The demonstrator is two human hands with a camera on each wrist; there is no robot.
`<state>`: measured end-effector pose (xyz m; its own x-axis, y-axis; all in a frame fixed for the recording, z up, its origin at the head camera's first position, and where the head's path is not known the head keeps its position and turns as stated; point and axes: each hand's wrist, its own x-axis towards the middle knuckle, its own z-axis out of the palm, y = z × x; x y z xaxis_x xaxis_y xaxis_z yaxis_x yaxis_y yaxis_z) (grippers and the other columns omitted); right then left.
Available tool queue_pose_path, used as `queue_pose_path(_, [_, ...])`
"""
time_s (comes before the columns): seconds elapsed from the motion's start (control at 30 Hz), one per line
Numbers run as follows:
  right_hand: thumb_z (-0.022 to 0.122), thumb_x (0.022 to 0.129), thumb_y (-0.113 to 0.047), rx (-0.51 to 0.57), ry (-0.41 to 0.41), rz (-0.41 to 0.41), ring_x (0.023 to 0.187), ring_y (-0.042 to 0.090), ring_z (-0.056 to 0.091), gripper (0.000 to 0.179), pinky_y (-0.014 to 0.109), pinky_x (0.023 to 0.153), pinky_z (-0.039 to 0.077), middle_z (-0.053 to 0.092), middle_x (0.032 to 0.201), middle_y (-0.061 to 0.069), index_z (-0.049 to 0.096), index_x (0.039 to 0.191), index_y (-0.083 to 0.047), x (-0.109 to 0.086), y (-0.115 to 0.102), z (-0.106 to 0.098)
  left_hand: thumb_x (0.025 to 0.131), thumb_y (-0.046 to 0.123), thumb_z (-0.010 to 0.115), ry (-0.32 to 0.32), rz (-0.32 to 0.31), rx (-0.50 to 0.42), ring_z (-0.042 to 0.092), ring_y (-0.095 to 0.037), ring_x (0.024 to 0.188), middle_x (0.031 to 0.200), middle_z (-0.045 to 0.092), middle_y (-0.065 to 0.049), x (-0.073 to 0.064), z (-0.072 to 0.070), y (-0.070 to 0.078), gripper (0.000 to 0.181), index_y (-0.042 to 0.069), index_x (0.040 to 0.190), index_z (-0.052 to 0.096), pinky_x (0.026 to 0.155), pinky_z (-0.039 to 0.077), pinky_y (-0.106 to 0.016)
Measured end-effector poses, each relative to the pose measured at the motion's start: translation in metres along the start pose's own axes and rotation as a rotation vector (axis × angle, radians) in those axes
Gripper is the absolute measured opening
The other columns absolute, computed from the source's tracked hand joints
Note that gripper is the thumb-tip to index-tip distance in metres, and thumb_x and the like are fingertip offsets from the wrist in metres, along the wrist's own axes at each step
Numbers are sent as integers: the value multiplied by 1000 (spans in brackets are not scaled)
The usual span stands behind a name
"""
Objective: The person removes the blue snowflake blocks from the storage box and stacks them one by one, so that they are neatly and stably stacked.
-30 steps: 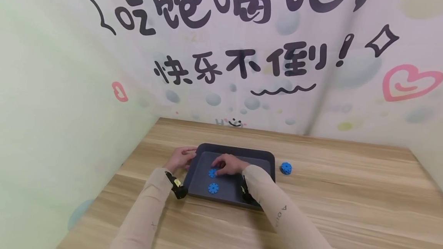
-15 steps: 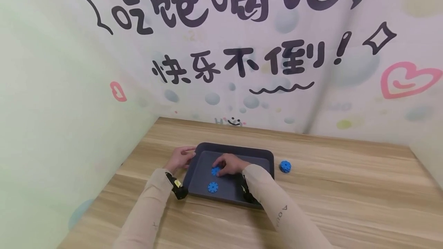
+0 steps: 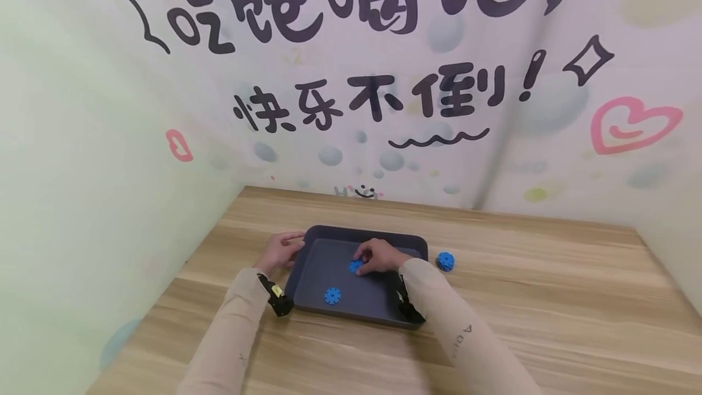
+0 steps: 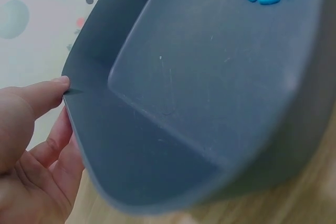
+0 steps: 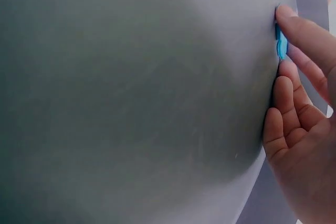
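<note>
A dark grey rectangular tray (image 3: 320, 267) sits on the wooden table. At its left end my left hand (image 3: 278, 253) pinches the rim, thumb on top and fingers along the outer wall, as the left wrist view shows. Inside the tray, near the middle, my right hand (image 3: 382, 255) holds a blue notched plastic disc (image 3: 355, 266) by its edges between thumb and fingers. In the right wrist view this disc (image 5: 282, 44) appears edge-on, down at the tray floor. A second blue notched disc (image 3: 332, 296) lies flat near the tray's front left, touched by neither hand.
To the right of the tray, a small stack of blue notched discs (image 3: 446, 261) stands on the wooden table (image 3: 537, 297). Behind the table rises a white printed wall (image 3: 417, 175) with black lettering, and another pale wall borders the left side.
My right hand has moved right across the tray, and the blue disc in its fingers has gone with it. The left hand still holds the rim. The head view has shifted slightly.
</note>
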<state>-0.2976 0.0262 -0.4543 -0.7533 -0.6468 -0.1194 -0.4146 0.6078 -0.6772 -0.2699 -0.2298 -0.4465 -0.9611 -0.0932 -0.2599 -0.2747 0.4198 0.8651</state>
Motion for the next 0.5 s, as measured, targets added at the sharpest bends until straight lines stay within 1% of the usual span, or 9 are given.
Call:
queue_pose_path(0.13, [75,69,-18,-3,6,17,66,11,45,23,22,59,38,51,73,-2,64,87,-9,-2,3,-2,88,16,55,9,-8,11,58,-18,82,110,57,-18,0,-2,1,36,10,123,53,60,49,-28])
queue_pose_path(0.23, [75,69,-19,20,1,13,67,11,45,24,22,59,38,51,73,-2,63,87,-9,-4,6,-3,88,16,55,11,-10,5,58,-18,82,110,58,-18,0,-3,2,35,11,122,54,60,49,-28])
queue_pose_path(0.33, [75,70,-17,54,-24,-6,68,11,44,26,21,60,37,50,75,-1,62,91,-7,-6,9,-4,88,15,55,-1,-9,-11,58,-16,79,108,58,-17,-1,-2,3,35,10,122,54,59,49,-28])
queue_pose_path(0.5, [73,72,-8,127,-96,-56,70,12,41,33,22,61,36,48,77,1,62,103,-3,-12,10,-8,87,17,56,-8,-15,-18,58,-16,78,106,59,-16,-1,-1,2,35,11,122,54,59,48,-27])
